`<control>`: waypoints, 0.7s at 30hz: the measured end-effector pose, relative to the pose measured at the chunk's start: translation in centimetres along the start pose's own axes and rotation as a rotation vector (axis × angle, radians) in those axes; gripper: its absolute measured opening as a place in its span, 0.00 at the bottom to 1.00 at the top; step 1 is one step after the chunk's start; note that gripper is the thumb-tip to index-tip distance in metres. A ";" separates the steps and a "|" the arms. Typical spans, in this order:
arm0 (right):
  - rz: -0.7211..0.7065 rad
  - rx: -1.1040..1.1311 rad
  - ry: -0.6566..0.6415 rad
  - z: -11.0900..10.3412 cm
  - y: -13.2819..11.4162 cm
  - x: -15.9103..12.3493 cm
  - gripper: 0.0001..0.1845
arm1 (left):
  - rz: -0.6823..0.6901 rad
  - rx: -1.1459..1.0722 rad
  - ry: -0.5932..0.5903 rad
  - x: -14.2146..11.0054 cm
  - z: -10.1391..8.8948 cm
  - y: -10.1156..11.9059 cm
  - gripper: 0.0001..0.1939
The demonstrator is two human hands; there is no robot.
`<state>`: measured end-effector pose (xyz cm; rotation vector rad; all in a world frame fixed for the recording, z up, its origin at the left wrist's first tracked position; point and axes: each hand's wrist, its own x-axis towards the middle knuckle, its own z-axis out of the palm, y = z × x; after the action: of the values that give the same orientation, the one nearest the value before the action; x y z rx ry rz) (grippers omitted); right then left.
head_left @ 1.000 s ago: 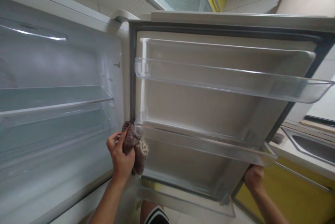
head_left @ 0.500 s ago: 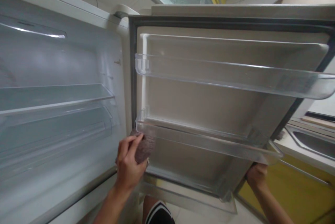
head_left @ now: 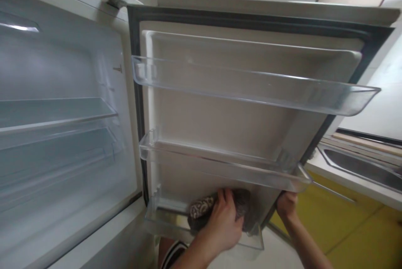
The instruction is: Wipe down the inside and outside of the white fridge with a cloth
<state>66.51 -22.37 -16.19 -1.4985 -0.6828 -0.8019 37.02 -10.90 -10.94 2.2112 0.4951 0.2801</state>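
Note:
My left hand (head_left: 224, 221) grips a bunched dark brown patterned cloth (head_left: 201, 209) at the lower part of the open fridge door (head_left: 216, 118), just above the bottom door bin (head_left: 157, 218). Part of the cloth lies hidden behind my fingers. Farther right, my right hand (head_left: 286, 204) is closed around the door's outer edge, below the end of the middle clear bin (head_left: 226, 166). Its fingertips are out of sight behind the door. The top clear bin (head_left: 251, 89) spans the upper door.
The lit fridge interior (head_left: 56, 68) with a glass shelf (head_left: 56, 112) stands at the left. Yellow cabinets (head_left: 339, 218) and a counter with a sink (head_left: 364, 168) are at the right, beyond the door. My leg (head_left: 169, 252) shows at the bottom.
My left hand has moved right and down with the cloth, from the hinge-side door edge to the lower door area. My right hand keeps its hold; the view has shifted right.

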 end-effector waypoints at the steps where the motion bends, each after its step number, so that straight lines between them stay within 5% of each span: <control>1: -0.001 0.001 -0.008 0.0 -0.4 0.1 0.36 | 0.027 -0.032 -0.056 0.5 1.1 0.8 0.40; 4: 0.074 0.058 -0.068 0.0 -2.5 0.6 0.37 | 0.076 -0.090 -0.107 1.4 2.2 1.7 0.35; 9: 0.268 0.106 -0.116 -1.0 -8.4 1.2 0.39 | 0.022 -0.196 -0.004 -0.6 -0.1 -1.1 0.28; 11: 0.178 0.014 0.024 -2.1 -10.9 -0.1 0.35 | -0.076 -0.311 0.162 -2.8 -0.4 -2.1 0.35; 13: -0.064 0.031 0.104 -3.3 -13.3 -2.6 0.30 | -0.122 -0.420 0.270 -5.2 -0.2 -2.4 0.42; 16: -0.406 0.222 -0.199 -4.8 -16.8 -7.2 0.32 | 0.105 -0.480 0.135 -8.0 -0.7 -1.1 0.45; 19: -0.294 0.186 -0.425 -5.6 -19.0 -10.0 0.35 | 0.461 -0.448 -0.144 -8.7 -2.8 1.0 0.40; 21: -0.157 0.091 -0.368 -6.2 -19.2 -9.9 0.29 | 0.566 -0.295 -0.121 -8.5 -4.6 2.3 0.33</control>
<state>44.67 -26.57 -12.84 -1.5374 -1.1081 -0.6059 28.27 -12.76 -6.55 2.0183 -0.2388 0.4775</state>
